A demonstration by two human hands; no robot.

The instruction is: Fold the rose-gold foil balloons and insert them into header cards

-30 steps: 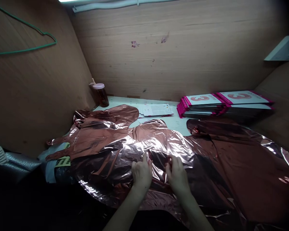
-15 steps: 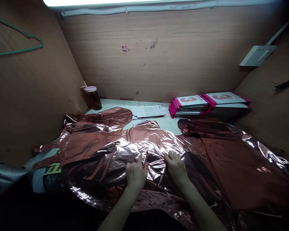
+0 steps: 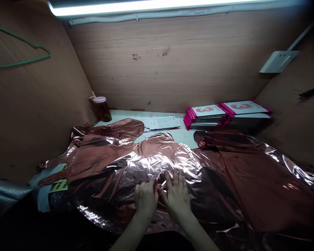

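Note:
Shiny rose-gold foil balloons (image 3: 94,153), uninflated, lie spread in front of me, creased and overlapping. My left hand (image 3: 146,199) is closed with bent fingers, pinching a fold of the foil near the middle. Close beside it, my right hand (image 3: 178,198) lies palm down on the foil with its fingers stretched forward. The right thumb reaches toward the left fingertips, where the foil is puckered. What exactly sits between the left fingers is partly hidden.
Stacks of pink-edged packets marked 3 (image 3: 206,116) stand at the back right. A few printed packets (image 3: 163,122) lie at the back centre. A lidded cup (image 3: 103,109) stands in the left corner. Wooden walls (image 3: 157,80) enclose the table.
My right hand has moved left, flattened out and come close beside my left hand. The left hand has shifted slightly down, its index finger now bent. The view has tilted up a little.

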